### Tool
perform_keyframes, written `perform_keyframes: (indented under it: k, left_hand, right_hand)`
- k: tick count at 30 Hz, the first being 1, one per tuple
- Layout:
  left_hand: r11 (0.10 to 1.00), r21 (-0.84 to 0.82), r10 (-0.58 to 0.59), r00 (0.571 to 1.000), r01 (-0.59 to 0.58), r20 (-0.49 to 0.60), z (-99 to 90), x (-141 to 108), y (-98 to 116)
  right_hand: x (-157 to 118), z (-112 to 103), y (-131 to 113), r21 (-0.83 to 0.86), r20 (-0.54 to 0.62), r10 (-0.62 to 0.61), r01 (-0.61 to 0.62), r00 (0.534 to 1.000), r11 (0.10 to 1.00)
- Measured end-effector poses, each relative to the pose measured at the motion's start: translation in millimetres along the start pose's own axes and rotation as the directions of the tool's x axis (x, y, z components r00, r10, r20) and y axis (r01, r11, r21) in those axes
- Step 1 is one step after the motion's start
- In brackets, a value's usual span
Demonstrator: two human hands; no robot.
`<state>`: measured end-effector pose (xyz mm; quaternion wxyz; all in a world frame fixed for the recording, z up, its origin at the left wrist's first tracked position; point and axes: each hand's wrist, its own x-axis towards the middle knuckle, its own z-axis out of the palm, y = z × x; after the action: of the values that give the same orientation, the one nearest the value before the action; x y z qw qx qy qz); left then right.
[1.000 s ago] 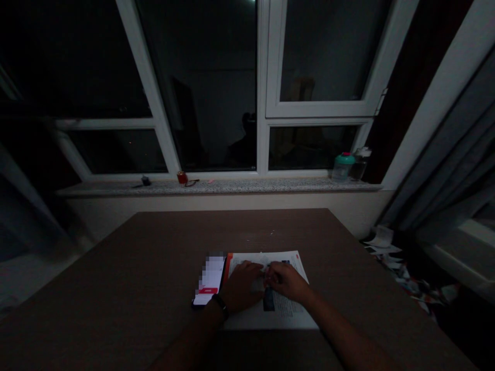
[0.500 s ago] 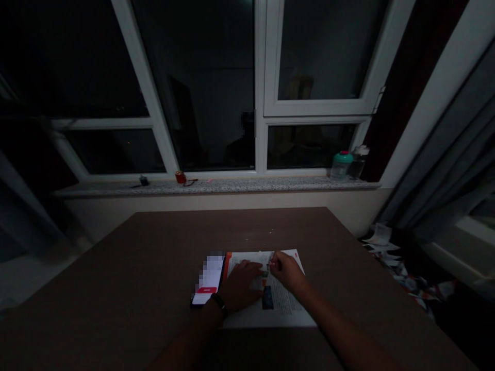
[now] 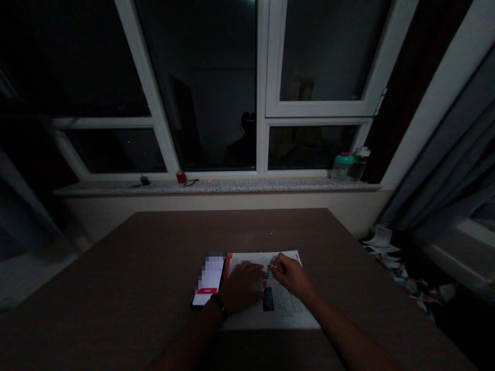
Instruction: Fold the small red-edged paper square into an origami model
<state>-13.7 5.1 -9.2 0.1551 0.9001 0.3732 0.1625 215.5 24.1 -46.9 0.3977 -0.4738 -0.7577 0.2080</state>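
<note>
The left hand lies spread open over the printed page on the desk; the right hand is curled into a pinch, any grip too dim to tell. Light, flat left-hand pressure would best steady the paper.

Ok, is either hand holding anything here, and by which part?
The left hand lies spread on the printed page, gripping nothing. The right hand is pinched closed over the page; whether it holds something small cannot be told.
</note>
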Motion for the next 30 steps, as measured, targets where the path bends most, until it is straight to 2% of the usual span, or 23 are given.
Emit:
perform_keyframes:
  k: [3,5,8,12,19,26,30]
  left_hand:
    - [0.999,-0.002,0.044,0.999,-0.043,0.019,-1.0,-0.4,0.2]
    - [0.998,-0.008,0.07,0.997,-0.07,0.025,-1.6,-0.4,0.0]
    - [0.997,-0.007,0.075,0.997,-0.075,0.025,-2.6,-0.6,0.5]
    - [0.997,-0.007,0.072,0.997,-0.072,0.018,-3.1,-1.5,1.3]
    - [0.999,-0.011,0.048,0.999,-0.048,0.012,-0.7,0.3,1.1]
    - [0.998,0.021,0.059,0.998,-0.059,0.013,-2.4,-0.8,2.1]
    - [0.994,0.027,0.103,0.994,-0.104,0.022,-0.7,-2.6,-6.2]
  right_hand:
    - [-4.2,-0.9,-5.7,-0.024,0.162,-0.145,0.15,0.976,0.988]
    - [-4.9,-0.5,-7.8,-0.033,0.216,-0.185,0.197,0.959,0.98]
    - [-2.1,0.3,-7.5,-0.067,0.182,-0.165,0.18,0.969,0.981]
    - [4.9,1.1,-1.6,-0.134,0.046,-0.067,0.073,0.997,0.988]
    - [8.1,3.8,8.4,-0.177,-0.078,0.001,-0.015,0.997,0.984]
    - [5.4,-6.0,15.3,-0.05,-0.033,0.075,-0.076,0.997,0.996]
    - [5.1,-19.2,20.4,0.036,0.071,-0.005,0.002,0.997,0.999]
